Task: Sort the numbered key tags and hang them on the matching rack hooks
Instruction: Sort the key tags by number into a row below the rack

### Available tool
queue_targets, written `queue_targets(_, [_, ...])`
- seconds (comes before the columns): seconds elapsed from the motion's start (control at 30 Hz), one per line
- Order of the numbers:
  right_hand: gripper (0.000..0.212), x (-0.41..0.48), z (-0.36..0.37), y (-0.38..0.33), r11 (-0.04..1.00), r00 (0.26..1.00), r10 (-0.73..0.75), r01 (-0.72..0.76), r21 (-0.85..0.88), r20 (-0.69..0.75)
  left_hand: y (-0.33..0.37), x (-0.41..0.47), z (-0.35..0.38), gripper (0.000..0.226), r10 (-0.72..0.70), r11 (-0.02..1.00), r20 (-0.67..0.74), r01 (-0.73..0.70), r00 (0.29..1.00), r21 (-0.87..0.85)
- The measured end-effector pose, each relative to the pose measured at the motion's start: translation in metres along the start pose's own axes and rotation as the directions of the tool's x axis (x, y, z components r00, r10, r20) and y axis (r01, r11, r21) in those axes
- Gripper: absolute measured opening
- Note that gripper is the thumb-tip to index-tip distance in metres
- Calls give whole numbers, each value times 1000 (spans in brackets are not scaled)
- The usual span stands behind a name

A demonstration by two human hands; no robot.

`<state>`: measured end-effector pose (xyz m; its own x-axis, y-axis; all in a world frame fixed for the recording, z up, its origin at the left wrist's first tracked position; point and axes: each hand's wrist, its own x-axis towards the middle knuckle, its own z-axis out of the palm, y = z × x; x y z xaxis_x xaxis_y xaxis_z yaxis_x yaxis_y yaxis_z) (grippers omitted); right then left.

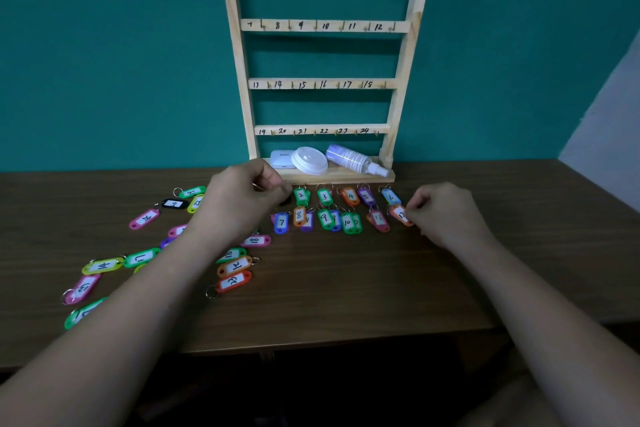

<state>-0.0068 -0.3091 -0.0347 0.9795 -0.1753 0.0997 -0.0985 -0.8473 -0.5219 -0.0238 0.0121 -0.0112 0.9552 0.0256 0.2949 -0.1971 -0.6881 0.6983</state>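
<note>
The wooden rack (323,26) stands against the wall, its numbered hooks 1 to 24 all bare. On the table, below it, lie two rows of tags: green 2 (301,195), green 3 (324,196), orange 4 (350,196), purple 5 (366,196), blue 6 (391,197), then blue 7 (281,222) through pink 11 (378,218). My right hand (441,215) pinches the orange tag 12 (400,214) at the right end of the second row. My left hand (242,199) curls its fingers over a dark tag (285,201) left of tag 2, mostly hidden.
Several unsorted tags lie scattered at left, among them yellow 14 (103,265), green 17 (141,257), orange 21 (235,265) and pink 24 (144,218). A white case (282,159), a white lid (309,160) and a spray bottle (353,159) rest on the rack's base.
</note>
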Motion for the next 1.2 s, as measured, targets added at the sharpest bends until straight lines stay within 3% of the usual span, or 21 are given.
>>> queue_targets(0.27, [7,-1,1,-4,998,1000,-22,23,-54,9,-7,-1,-18,14,-18,998,-14,19,1000,58])
queue_targets(0.47, [10,-12,13,-27,978,979,-202,202,58,-12,-23,-5,-38,15,-45,995,4,44,999,86])
queue_targets(0.73, [7,-31,53,-72,893,897,-441,440,94,-9,-50,-10,-59,8,-47,980,32,40,998,195])
queue_targets(1.07, [7,-45,83,-121,806,820,-572,561,188,5,-89,-16,-93,9,-109,978,16,104,994,183])
queue_targets(1.2, [8,-53,94,-134,761,777,-629,610,220,19,-101,-18,-106,5,-153,965,71,133,986,227])
